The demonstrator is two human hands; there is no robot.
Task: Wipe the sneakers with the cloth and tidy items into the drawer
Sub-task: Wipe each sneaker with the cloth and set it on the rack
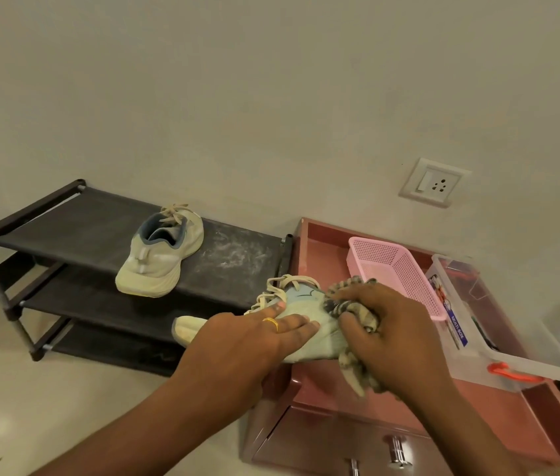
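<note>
My left hand point(254, 341) holds a pale cream sneaker point(319, 324) from the side, fingers wrapped over its upper, above the left edge of the pink drawer unit point(323, 255). My right hand point(388, 324) grips a crumpled checked cloth point(357, 304) and presses it against the sneaker's heel end. The sneaker's toe point(185, 329) pokes out to the left of my left hand. A second matching sneaker point(160, 254) sits on the top shelf of the dark shoe rack point(75, 228). The drawer front with metal knobs point(397, 451) is at the bottom.
On the drawer unit's top stand a pink mesh basket point(398, 269) and a clear plastic box point(512, 341) with an orange latch. A wall socket point(434, 182) is above them. Pale floor point(31, 389) lies to the left, below the rack.
</note>
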